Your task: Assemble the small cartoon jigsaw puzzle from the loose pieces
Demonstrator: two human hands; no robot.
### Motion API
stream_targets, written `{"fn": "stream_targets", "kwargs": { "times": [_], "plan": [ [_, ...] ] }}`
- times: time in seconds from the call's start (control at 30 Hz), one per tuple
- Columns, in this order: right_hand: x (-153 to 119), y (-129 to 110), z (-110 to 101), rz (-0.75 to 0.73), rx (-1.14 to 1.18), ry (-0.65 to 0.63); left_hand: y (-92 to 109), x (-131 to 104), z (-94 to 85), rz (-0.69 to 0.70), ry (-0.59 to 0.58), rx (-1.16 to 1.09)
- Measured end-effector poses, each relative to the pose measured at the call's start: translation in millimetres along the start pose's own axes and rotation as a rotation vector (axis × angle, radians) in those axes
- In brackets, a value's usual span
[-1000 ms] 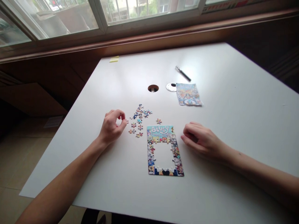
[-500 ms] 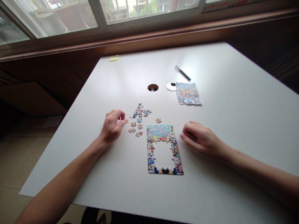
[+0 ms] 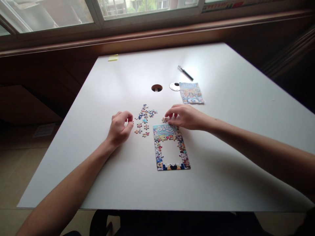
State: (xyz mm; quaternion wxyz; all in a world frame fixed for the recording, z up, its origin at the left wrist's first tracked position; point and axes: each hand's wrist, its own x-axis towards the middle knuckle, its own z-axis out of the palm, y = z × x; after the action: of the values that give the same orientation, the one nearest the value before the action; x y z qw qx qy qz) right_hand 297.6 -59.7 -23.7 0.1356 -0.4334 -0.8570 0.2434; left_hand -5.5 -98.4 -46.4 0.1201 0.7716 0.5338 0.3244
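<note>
My left hand (image 3: 121, 127) rests on the table left of the loose pieces, its thumb and forefinger pinched on a puzzle piece (image 3: 133, 122) that is mostly hidden. My right hand (image 3: 183, 116) reaches over the top right corner of the jigsaw puzzle (image 3: 159, 158), fingers apart. Its fingertips are at a single puzzle piece (image 3: 164, 120) lying just above the puzzle. The puzzle has its border filled and a bare middle. Between the hands lies a scattered pile of puzzle pieces (image 3: 145, 113), with several spread out below it.
A picture sheet (image 3: 192, 93) lies beyond my right hand, overlapping a round silver cover (image 3: 174, 86). A pen (image 3: 185, 72) is behind it. The white table (image 3: 118, 186) has a round hole (image 3: 157, 88) and a yellow sticky note (image 3: 113, 58). A window runs along the back.
My right hand has moved left and away from me, from beside the puzzle to the single piece above it, and its fingers have opened. My left hand stays pinched. The view shifted slightly.
</note>
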Motion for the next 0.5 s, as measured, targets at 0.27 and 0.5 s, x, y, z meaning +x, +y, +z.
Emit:
{"fn": "stream_targets", "kwargs": {
  "times": [0.27, 0.5],
  "plan": [
    [7.6, -1.2, -0.5, 0.001, -0.050, -0.062, -1.1, -0.4, 1.8, 0.002, -0.004, -0.018],
    [12.0, -4.4, 0.9, -0.011, -0.064, -0.070, 1.2, 0.5, 0.9, -0.007, -0.005, -0.017]
  ]
}}
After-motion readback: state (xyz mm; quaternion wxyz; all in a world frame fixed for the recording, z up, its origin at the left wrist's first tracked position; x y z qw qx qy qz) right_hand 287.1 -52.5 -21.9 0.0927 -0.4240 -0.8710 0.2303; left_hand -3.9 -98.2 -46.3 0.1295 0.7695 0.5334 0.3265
